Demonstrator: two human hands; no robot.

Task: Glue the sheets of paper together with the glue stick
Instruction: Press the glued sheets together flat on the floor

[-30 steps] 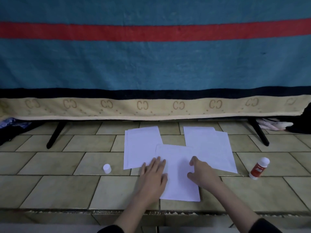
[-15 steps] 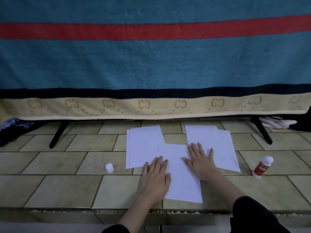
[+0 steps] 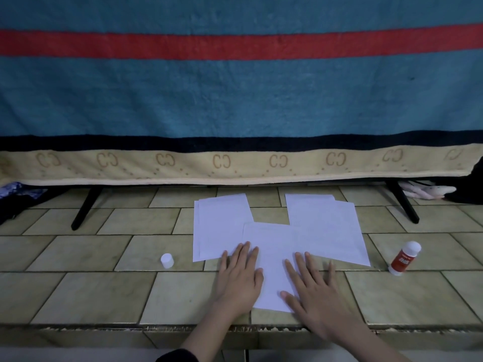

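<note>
Left hand [image 3: 239,279] and right hand [image 3: 311,288] covering near corners of front sheet [image 3: 274,246]; glue stick [image 3: 403,258] label right of right hand blurring, unreadable.

A white middle sheet [image 3: 274,246] lies flat on the tiles, overlapping the near corners of a left stack of paper [image 3: 220,226] and a right stack of paper [image 3: 326,231]. Right of that sheet lies the red-and-white glue stick [image 3: 403,258], tilted; its white cap [image 3: 167,261] stands to the left.
</note>
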